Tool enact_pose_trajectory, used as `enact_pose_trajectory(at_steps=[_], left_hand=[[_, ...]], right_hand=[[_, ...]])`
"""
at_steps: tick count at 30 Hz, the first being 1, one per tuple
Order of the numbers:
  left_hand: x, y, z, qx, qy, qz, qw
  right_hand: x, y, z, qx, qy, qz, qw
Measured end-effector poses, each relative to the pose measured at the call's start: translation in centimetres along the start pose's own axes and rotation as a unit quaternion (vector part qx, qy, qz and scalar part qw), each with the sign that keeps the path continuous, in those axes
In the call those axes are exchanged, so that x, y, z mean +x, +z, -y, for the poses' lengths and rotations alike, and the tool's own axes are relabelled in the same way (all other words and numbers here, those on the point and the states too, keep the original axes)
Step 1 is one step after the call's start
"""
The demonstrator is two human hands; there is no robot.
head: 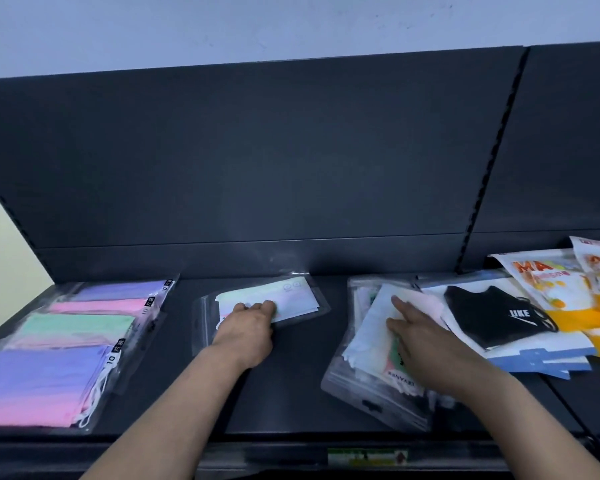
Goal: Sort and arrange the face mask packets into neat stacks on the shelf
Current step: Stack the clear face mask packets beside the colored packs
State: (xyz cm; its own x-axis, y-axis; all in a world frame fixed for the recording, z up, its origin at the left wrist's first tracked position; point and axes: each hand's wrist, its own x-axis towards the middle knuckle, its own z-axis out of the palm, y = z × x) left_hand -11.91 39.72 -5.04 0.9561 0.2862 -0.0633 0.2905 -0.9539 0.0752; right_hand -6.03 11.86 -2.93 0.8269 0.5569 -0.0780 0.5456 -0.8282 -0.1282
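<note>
Face mask packets lie in separate groups along the dark shelf, all flat on its surface.

Centre: one clear packet with a pale mask inside, set slightly askew, apart from the other groups. Your left hand is on its near part, fingers bunched together and bent down onto the plastic. Cannot tell whether the thumb grips underneath.

Right of centre: loose pile of clear packets, overlapping at different angles, white and pale pink masks showing through. Your right hand lies on top of it, fingers straight and spread, index finger reaching furthest toward the back, palm pressing down.

Just beside that pile, further right: black mask packet with white lettering, lying on white-and-blue cards that fan out beneath it. Far right: orange-and-white packets, overlapping, partly cut off by the frame edge.

Left end: pastel packets in purple, pink and green, overlapping in a row from back to front, white ear loops visible at the nearest one.

Behind everything, dark back panel. Small printed label on the shelf's front edge, too blurred to read.
</note>
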Motion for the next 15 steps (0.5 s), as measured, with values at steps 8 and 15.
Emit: enact_pose_trajectory(at_steps=[8,15], left_hand=[[-0.1,0.3,0.9,-0.025,0.04,-0.001,0.999],[0.2,-0.3,2.3,-0.075,0.042,0.025,0.996]], right_hand=[[-0.7,0.7,-0.9,0.037,-0.047,-0.116,0.991],[-1.6,-0.8,-3.2,0.185,-0.126,0.08,0.971]])
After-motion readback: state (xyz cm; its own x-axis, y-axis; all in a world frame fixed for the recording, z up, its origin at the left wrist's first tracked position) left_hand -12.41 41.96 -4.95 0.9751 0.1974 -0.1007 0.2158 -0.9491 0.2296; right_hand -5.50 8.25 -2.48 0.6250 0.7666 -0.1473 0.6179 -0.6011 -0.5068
